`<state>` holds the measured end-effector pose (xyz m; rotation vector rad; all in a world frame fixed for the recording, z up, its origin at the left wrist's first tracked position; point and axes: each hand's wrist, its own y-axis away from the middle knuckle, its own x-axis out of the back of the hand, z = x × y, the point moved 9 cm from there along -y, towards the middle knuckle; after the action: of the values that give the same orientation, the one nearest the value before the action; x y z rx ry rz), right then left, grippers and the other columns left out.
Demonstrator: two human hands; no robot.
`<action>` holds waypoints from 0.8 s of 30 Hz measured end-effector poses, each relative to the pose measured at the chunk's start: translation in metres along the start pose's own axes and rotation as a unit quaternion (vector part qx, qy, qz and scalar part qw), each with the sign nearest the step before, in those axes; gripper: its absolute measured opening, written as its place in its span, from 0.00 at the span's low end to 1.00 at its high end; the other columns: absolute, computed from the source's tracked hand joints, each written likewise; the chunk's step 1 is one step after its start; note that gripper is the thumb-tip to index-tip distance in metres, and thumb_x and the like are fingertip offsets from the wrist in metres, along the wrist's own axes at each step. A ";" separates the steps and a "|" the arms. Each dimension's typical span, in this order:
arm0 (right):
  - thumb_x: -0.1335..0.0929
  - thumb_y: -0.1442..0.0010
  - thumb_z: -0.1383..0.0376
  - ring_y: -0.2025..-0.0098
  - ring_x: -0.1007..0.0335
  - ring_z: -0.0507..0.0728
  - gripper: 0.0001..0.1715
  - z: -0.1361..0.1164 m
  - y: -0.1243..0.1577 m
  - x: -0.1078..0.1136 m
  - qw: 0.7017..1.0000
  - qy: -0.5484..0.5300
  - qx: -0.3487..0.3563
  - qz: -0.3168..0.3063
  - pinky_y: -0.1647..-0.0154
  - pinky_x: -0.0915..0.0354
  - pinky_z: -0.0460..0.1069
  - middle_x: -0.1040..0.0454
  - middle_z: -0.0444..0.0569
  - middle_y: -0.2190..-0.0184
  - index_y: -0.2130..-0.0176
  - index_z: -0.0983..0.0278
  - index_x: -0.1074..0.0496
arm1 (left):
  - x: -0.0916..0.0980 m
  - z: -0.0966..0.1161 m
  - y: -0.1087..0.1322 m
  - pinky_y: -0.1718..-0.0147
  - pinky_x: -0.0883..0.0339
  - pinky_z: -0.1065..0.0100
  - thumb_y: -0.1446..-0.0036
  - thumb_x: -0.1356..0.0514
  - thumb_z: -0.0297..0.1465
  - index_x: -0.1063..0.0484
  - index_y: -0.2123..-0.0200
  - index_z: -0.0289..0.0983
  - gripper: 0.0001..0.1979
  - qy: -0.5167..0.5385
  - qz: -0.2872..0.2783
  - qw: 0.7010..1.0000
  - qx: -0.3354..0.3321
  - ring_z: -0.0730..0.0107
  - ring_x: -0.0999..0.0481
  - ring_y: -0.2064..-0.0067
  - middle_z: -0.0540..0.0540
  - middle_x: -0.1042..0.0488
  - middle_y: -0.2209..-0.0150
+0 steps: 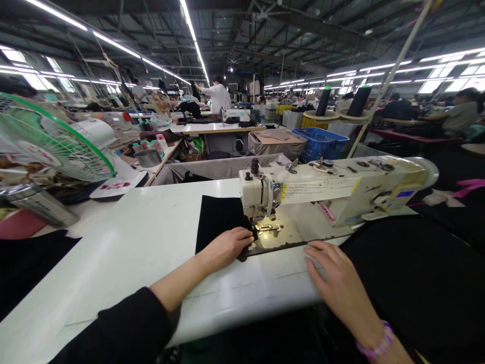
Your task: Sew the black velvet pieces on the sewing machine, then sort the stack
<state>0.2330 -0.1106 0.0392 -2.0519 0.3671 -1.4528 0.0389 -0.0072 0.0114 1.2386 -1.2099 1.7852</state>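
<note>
A cream sewing machine point(333, 189) stands on a white table point(125, 253). A black fabric piece point(217, 217) lies flat to the left of its needle. My left hand point(227, 246) rests on the fabric's near right corner, fingers curled down onto it close to the presser foot point(267, 227). My right hand point(337, 280) lies flat and open at the table's front edge, fingers stretched toward the lit needle plate, beside a large mass of black cloth point(409, 283) on the right.
A green-rimmed fan point(49, 139) stands at the left, with more black cloth point(26, 263) below it. Behind the table are fabric bins point(215, 169), a blue crate point(320, 141), thread cones point(358, 101) and other workers at further stations.
</note>
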 end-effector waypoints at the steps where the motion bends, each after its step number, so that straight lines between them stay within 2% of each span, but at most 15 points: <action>1: 0.38 0.34 0.64 0.53 0.29 0.63 0.12 0.013 0.004 0.009 1.000 0.016 -0.018 0.002 0.49 0.34 0.60 0.25 0.55 0.55 0.56 0.62 0.26 | 0.001 -0.005 -0.002 0.49 0.28 0.59 0.35 0.52 0.22 0.26 0.50 0.33 0.17 0.003 0.002 1.000 0.005 0.60 0.25 0.48 0.37 0.24 0.50; 4: 0.39 0.34 0.57 0.53 0.29 0.65 0.18 0.054 0.021 0.033 0.994 0.086 -0.068 -0.007 0.50 0.34 0.60 0.25 0.58 0.54 0.57 0.64 0.26 | 0.005 -0.019 -0.009 0.48 0.29 0.61 0.35 0.52 0.23 0.25 0.52 0.32 0.17 0.012 0.002 1.000 0.020 0.61 0.25 0.49 0.37 0.24 0.51; 7: 0.40 0.37 0.51 0.53 0.29 0.69 0.26 0.099 0.048 0.050 0.977 0.172 -0.125 -0.021 0.52 0.33 0.62 0.26 0.62 0.53 0.54 0.67 0.27 | 0.001 -0.025 -0.013 0.45 0.32 0.59 0.35 0.51 0.23 0.27 0.49 0.32 0.17 -0.006 -0.022 0.998 0.054 0.59 0.27 0.46 0.36 0.25 0.49; 9: 0.39 0.41 0.49 0.55 0.28 0.71 0.30 0.127 0.068 0.051 0.962 0.207 -0.168 -0.049 0.54 0.32 0.63 0.25 0.65 0.54 0.54 0.70 0.27 | -0.006 -0.028 -0.011 0.41 0.37 0.52 0.35 0.52 0.23 0.30 0.45 0.32 0.19 -0.048 -0.035 0.991 0.119 0.55 0.30 0.42 0.36 0.27 0.45; 11: 0.39 0.42 0.50 0.57 0.26 0.71 0.29 0.148 0.085 0.043 0.955 0.200 -0.199 -0.089 0.55 0.31 0.62 0.24 0.66 0.58 0.57 0.71 0.26 | -0.012 -0.034 -0.002 0.38 0.43 0.45 0.34 0.52 0.25 0.35 0.39 0.32 0.22 -0.096 -0.032 0.969 0.223 0.50 0.36 0.36 0.34 0.32 0.39; 14: 0.40 0.44 0.53 0.62 0.24 0.67 0.23 0.161 0.095 0.030 0.953 0.146 -0.233 -0.125 0.57 0.30 0.59 0.23 0.61 0.65 0.63 0.68 0.26 | -0.020 -0.043 0.015 0.37 0.48 0.41 0.32 0.53 0.34 0.42 0.34 0.33 0.25 -0.125 -0.040 0.934 0.333 0.45 0.46 0.32 0.34 0.41 0.33; 16: 0.41 0.44 0.55 0.67 0.24 0.64 0.19 0.160 0.093 0.027 0.949 0.130 -0.252 -0.138 0.62 0.31 0.57 0.24 0.55 0.71 0.68 0.63 0.28 | -0.021 -0.053 0.022 0.36 0.51 0.40 0.32 0.52 0.41 0.43 0.33 0.36 0.28 -0.120 -0.056 0.927 0.351 0.43 0.49 0.30 0.36 0.44 0.31; 19: 0.42 0.46 0.56 0.74 0.26 0.62 0.15 0.155 0.088 0.027 0.946 0.126 -0.260 -0.150 0.68 0.34 0.55 0.27 0.50 0.78 0.77 0.58 0.33 | -0.010 -0.080 0.033 0.37 0.53 0.39 0.35 0.51 0.48 0.43 0.33 0.39 0.32 -0.105 -0.067 0.919 0.375 0.42 0.51 0.30 0.38 0.46 0.31; 21: 0.42 0.46 0.55 0.74 0.27 0.62 0.16 0.156 0.087 0.029 0.950 0.111 -0.256 -0.142 0.68 0.34 0.56 0.28 0.50 0.79 0.78 0.57 0.34 | 0.000 -0.094 0.042 0.37 0.53 0.39 0.35 0.51 0.50 0.43 0.33 0.39 0.33 -0.092 -0.072 0.916 0.384 0.41 0.51 0.30 0.37 0.46 0.31; 24: 0.40 0.46 0.50 0.67 0.24 0.66 0.20 0.165 0.091 0.034 0.960 0.097 -0.245 -0.096 0.64 0.31 0.58 0.24 0.57 0.71 0.72 0.60 0.29 | 0.009 -0.097 0.050 0.36 0.53 0.39 0.35 0.50 0.47 0.42 0.34 0.38 0.31 -0.078 -0.077 0.920 0.375 0.42 0.50 0.30 0.36 0.45 0.31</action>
<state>0.4082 -0.1499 -0.0273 -2.3849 0.6818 -1.8316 -0.0408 0.0648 -0.0093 1.8619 -0.4567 2.1356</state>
